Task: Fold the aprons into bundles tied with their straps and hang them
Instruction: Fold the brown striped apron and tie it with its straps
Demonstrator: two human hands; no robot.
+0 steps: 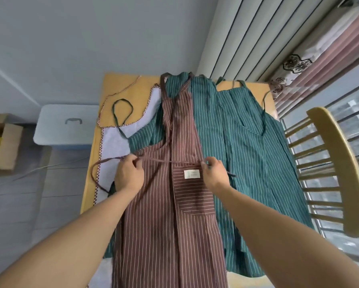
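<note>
A brown striped apron (170, 215) lies folded lengthwise on top of the pile on the wooden table (95, 140). Its brown waist strap (170, 162) is stretched straight across the apron. My left hand (129, 173) pinches the strap at the apron's left edge, and my right hand (215, 172) pinches it at the right edge. The strap's loose end loops off to the left (94, 173). Green striped aprons (247, 154) lie spread beneath and to the right. A pale lilac apron (116, 140) with checked trim lies at the left.
A wooden spindle-back chair (336, 169) stands close at the right. A white lidded box (68, 124) sits left of the table, with an open cardboard box (1, 146) further left. Curtains (299, 59) and a window are at the back right.
</note>
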